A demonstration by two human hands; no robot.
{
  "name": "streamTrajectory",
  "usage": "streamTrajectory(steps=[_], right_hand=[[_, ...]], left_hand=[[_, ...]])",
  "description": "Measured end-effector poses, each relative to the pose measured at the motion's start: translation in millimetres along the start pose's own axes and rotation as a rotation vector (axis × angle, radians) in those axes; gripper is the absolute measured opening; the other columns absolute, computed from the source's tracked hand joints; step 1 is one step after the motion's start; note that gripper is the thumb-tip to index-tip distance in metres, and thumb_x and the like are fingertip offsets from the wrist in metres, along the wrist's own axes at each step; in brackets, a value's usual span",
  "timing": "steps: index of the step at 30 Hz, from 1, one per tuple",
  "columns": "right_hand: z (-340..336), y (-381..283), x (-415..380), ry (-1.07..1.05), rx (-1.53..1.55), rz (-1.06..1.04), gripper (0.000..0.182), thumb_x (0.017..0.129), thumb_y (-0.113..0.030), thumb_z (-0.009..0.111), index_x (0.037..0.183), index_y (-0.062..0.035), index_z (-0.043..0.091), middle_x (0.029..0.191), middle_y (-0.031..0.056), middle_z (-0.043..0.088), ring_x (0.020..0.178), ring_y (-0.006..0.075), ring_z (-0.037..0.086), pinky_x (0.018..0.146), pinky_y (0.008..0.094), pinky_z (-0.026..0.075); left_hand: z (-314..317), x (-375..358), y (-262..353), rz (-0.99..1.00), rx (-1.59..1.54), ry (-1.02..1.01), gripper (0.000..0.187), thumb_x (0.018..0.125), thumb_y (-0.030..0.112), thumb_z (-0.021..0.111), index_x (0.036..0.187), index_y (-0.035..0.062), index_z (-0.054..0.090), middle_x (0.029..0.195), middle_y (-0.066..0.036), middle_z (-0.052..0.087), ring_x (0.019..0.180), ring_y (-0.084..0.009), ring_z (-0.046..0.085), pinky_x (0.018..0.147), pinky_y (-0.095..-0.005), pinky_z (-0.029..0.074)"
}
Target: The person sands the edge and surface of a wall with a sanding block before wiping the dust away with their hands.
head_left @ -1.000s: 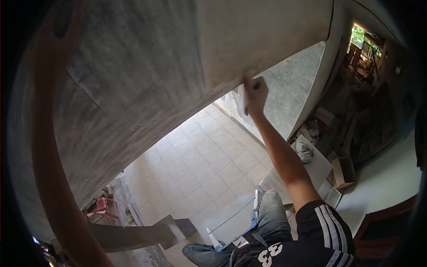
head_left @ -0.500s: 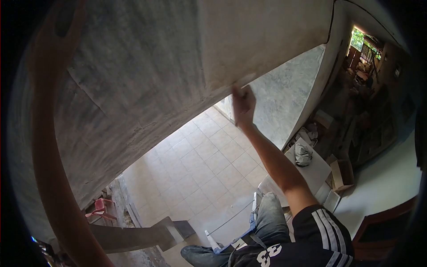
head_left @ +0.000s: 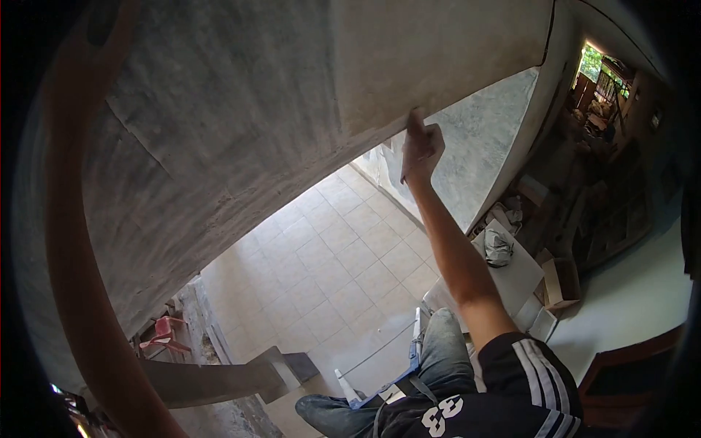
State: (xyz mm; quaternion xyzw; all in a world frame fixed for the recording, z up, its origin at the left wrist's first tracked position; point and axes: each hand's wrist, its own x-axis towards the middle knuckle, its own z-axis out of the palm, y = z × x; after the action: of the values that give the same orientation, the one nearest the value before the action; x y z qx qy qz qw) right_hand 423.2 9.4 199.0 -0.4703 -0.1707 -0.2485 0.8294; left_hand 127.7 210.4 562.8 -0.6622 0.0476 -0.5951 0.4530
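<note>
My right hand (head_left: 422, 150) is raised to the lower edge of the grey plastered surface (head_left: 409, 66). Its fingers are curled, with one digit pointing up against the edge; anything inside them is too small or hidden to name. At the upper left, my left hand (head_left: 91, 55) is dark and partly cut off by the frame. Thumb and fingers there stand apart, beside the same grey surface (head_left: 219, 109). A blue and white frame (head_left: 409, 376), perhaps the top of a stepladder, shows between my legs.
Pale floor tiles (head_left: 314, 255) lie far below. A red plastic chair (head_left: 166, 332) stands lower left, near a grey ledge (head_left: 212, 383). To the right are a white tabletop (head_left: 518, 266) with a grey bundle (head_left: 499, 247), a cardboard box (head_left: 561, 281) and dark clutter.
My right hand has moved right and slightly up along the lower edge of the plastered surface. The left arm has shifted only slightly, and the view has moved a little.
</note>
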Motion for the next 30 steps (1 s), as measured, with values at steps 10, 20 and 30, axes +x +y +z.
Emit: streamTrajectory(steps=[10,20,30], right_hand=[[-2,-13,2,0.005,0.11,0.213,0.038,0.089,-0.025,0.07,0.066,-0.006,0.047,0.058,-0.0031,0.04,0.057,0.0112,0.042,0.054,0.029,0.039],[14,-31,-14,0.011,-0.263,0.127,0.038,0.084,-0.026,0.075,0.066,-0.0061,0.048,0.058,-0.0018,0.041,0.059,0.0071,0.036,0.052,0.0283,0.035],[18,-22,-35,0.026,-0.001,0.097,0.05,0.089,-0.03,0.071,0.062,-0.0091,0.035,0.056,-0.0031,0.034,0.058,0.0059,0.03,0.051,0.0253,0.031]], left_hand=[[24,-15,-24,-0.261,0.117,-0.11,0.057,0.09,0.054,0.055,0.132,0.0156,0.056,0.128,-0.011,0.061,0.117,-0.032,0.058,0.098,-0.0383,0.046],[22,-15,-22,-0.378,0.204,-0.33,0.066,0.089,0.059,0.052,0.137,0.0138,0.052,0.133,-0.015,0.057,0.122,-0.0318,0.054,0.102,-0.0386,0.043],[53,-38,-80,0.042,0.301,-0.456,0.056,0.095,0.045,0.051,0.141,0.014,0.046,0.139,-0.013,0.051,0.126,-0.0283,0.052,0.103,-0.0353,0.042]])
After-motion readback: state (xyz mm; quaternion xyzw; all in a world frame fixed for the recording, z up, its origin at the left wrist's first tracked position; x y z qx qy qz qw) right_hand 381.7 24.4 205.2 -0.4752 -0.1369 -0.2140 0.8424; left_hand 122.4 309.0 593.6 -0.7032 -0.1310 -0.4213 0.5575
